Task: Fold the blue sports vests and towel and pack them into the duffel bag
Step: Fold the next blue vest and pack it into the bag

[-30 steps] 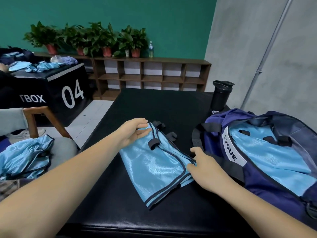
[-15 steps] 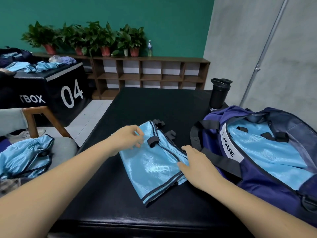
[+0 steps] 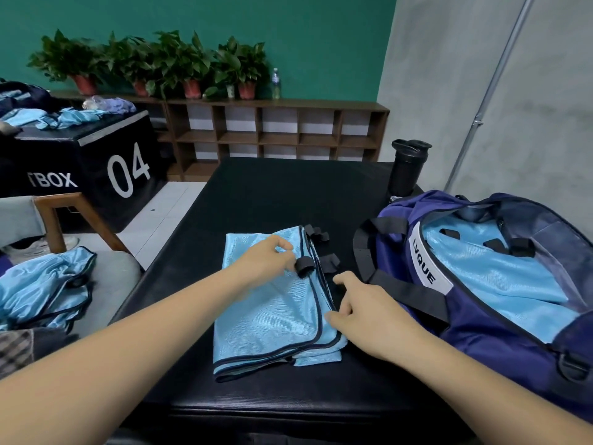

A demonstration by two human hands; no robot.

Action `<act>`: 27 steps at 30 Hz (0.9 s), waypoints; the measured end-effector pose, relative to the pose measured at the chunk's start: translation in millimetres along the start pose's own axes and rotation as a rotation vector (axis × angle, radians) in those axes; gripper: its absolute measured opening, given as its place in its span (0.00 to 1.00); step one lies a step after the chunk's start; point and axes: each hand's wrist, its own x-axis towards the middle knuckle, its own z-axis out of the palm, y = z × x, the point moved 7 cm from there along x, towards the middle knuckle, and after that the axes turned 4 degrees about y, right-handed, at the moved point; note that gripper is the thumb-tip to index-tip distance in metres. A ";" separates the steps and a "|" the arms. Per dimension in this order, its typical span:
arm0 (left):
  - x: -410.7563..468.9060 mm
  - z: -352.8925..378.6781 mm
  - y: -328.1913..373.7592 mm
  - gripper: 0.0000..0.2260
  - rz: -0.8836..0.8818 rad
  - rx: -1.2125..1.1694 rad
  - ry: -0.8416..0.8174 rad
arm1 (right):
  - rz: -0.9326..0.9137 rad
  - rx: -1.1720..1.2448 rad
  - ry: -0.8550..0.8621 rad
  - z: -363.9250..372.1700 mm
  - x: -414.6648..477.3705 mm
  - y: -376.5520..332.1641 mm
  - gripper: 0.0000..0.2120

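Teal paint is covering the back wall (image 3: 288,33), and bare grey concrete (image 3: 449,91) is meeting it on the right, with a metal pipe (image 3: 491,85) slanting up across it. A low wooden shelf (image 3: 276,136) is running along the teal wall, carrying a row of potted plants (image 3: 154,59) and a small water bottle (image 3: 275,83). To the left a black box (image 3: 96,168) (marked "04") is holding a scatter of blue cloth. Nearer, a wooden chair (image 3: 64,213) is bearing a loose heap of blue vests (image 3: 45,284).

A black padded bench (image 3: 272,194) is filling the middle, with a black shaker cup (image 3: 407,168) standing at its far right corner. The folded vest (image 3: 266,322) is lying flat on the bench, just left of the duffel bag (image 3: 481,348). The bag is sitting open on the bench's right side, with blue fabric (image 3: 481,277) already lying inside.

The left hand (image 3: 263,261) is resting on the vest's upper part with its fingers curled down beside a black strap loop; whether it is pinching fabric I cannot tell. The right hand (image 3: 362,309) is gripping the vest's right edge, its thumb lying on top of the dark trim.
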 end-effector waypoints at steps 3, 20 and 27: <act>-3.3 17.7 10.2 0.11 0.004 -0.110 -0.080 | -0.040 -0.029 0.043 -4.7 -3.0 2.4 0.28; -61.0 -16.6 50.3 0.06 0.419 0.216 -0.142 | -0.609 -0.117 -0.044 14.3 -30.8 -24.7 0.22; -112.4 -6.5 19.7 0.10 0.544 0.627 -0.292 | -0.636 -0.154 -0.065 17.2 -30.3 -19.8 0.23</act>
